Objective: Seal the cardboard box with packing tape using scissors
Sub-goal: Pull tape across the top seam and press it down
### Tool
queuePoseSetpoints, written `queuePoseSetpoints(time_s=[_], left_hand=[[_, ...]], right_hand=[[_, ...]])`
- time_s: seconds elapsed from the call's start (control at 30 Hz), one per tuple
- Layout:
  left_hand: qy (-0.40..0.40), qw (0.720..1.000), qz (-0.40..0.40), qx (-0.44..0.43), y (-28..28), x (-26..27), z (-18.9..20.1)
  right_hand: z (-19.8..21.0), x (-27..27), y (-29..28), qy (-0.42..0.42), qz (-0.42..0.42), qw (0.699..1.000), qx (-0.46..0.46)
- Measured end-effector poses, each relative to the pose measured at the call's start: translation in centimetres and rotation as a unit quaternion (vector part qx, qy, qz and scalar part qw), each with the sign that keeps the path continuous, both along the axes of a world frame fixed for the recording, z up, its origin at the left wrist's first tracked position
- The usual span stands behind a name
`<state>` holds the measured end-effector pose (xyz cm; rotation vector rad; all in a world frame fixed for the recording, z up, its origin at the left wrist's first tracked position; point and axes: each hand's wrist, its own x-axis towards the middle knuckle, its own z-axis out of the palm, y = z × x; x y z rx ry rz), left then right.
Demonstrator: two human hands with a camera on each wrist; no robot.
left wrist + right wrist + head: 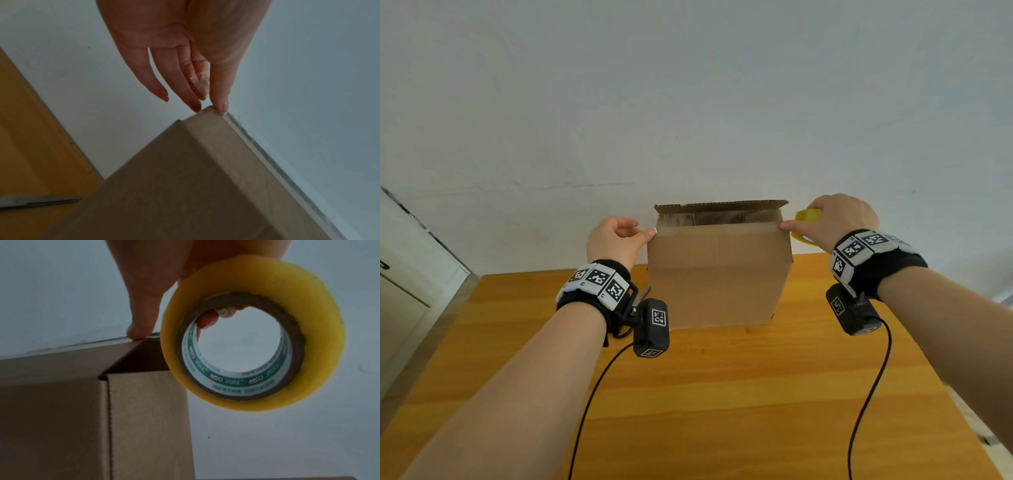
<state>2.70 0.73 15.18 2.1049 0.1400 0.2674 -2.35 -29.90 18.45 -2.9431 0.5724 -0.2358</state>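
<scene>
A brown cardboard box (717, 274) stands on the wooden table (722, 394) with its back flap raised. A strip of clear tape (719, 226) runs along its upper front edge. My left hand (650, 233) is at the box's upper left corner. In the left wrist view its thumb and a fingertip (196, 108) pinch that corner (209, 112), where the tape end lies. My right hand (801, 222) grips the yellow tape roll (252, 334) with fingers through the core. Its thumb (137, 332) presses on the box's upper right corner.
A white wall rises right behind the box. A white and grey object (37, 201), possibly the scissors, lies on the table left of the box. A white cabinet (407, 291) stands at the left. Black cables hang from both wrists over the table's near part.
</scene>
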Motion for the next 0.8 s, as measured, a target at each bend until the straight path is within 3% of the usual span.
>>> queuePoseSetpoints(time_s=[0.8], left_hand=[[0.013, 0.999, -0.008, 0.040, -0.3, 1.2, -2.7]], right_hand=[[-3.7, -0.1, -0.1, -0.019, 0.001, 1.000, 0.018]])
